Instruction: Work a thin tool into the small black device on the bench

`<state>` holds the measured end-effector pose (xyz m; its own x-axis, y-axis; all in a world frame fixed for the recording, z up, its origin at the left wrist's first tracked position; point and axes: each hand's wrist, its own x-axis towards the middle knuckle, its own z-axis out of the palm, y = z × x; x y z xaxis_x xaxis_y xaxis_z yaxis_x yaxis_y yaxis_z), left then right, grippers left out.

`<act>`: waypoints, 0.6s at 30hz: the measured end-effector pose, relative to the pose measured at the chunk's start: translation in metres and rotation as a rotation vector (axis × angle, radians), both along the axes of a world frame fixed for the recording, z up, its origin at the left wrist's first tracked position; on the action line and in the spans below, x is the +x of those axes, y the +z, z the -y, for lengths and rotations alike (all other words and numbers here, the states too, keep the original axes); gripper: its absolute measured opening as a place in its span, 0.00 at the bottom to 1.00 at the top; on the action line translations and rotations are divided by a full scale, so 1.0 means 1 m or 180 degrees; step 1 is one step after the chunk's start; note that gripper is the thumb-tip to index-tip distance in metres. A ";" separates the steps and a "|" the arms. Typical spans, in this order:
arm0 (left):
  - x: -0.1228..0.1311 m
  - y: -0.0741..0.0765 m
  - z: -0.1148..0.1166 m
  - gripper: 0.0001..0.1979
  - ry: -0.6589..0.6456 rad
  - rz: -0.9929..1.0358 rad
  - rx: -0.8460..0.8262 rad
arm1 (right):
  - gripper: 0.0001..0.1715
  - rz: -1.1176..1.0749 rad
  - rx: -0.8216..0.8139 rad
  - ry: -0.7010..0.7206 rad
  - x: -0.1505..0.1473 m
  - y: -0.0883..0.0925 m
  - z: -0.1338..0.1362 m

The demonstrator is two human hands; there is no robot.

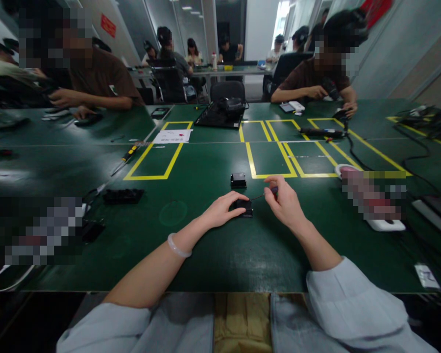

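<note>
Partly covered by hands (223, 208), black block (247, 206), tool handle (275, 190)

My left hand (222, 210) can slide left up to the black strip (123, 196); a small black block (238, 179) stands just ahead. My right hand (285, 202) has room rightward to the white-edged device (371, 200).

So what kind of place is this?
Probably a workshop or training room: there's a green table marked with yellow tape, a screwdriver on it, and people around.
</note>
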<state>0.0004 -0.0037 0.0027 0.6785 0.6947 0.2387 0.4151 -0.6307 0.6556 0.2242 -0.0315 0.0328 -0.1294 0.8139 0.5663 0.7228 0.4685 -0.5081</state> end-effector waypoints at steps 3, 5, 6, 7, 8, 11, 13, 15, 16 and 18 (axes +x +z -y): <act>0.000 0.000 0.000 0.16 -0.0002 -0.0005 0.0007 | 0.12 0.0021 -0.0028 -0.0027 0.000 0.000 0.000; -0.001 0.000 0.000 0.16 -0.0005 -0.0004 0.0016 | 0.14 0.0061 -0.0036 -0.0068 0.001 -0.001 -0.001; -0.001 0.000 0.000 0.16 -0.0008 0.0001 0.0022 | 0.14 0.0077 -0.0032 -0.0084 0.001 -0.002 -0.001; -0.001 0.000 0.000 0.16 -0.0007 0.0006 0.0030 | 0.13 0.0084 -0.0026 -0.0093 0.001 -0.002 -0.002; -0.001 0.000 0.000 0.16 -0.0006 0.0007 0.0035 | 0.12 0.0082 -0.0019 -0.0088 0.001 -0.003 -0.002; -0.001 0.000 0.000 0.16 0.0011 -0.0011 0.0039 | 0.10 0.0044 -0.0046 -0.0047 0.001 -0.002 -0.002; -0.001 0.000 0.000 0.16 0.0012 -0.0020 0.0037 | 0.12 0.0036 -0.0063 -0.0019 0.001 -0.001 -0.002; -0.001 0.000 0.000 0.16 0.0006 -0.0020 0.0037 | 0.12 0.0052 -0.0042 0.0000 0.001 0.000 -0.001; -0.001 0.000 0.000 0.16 0.0001 -0.0017 0.0037 | 0.12 0.0068 -0.0023 0.0003 0.001 0.000 -0.001; -0.001 0.000 0.000 0.16 -0.0005 -0.0012 0.0037 | 0.11 0.0104 0.0009 -0.0002 0.001 0.000 -0.001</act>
<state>-0.0006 -0.0037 0.0030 0.6804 0.6909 0.2443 0.4166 -0.6390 0.6466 0.2248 -0.0306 0.0324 -0.1472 0.8124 0.5642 0.7393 0.4694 -0.4829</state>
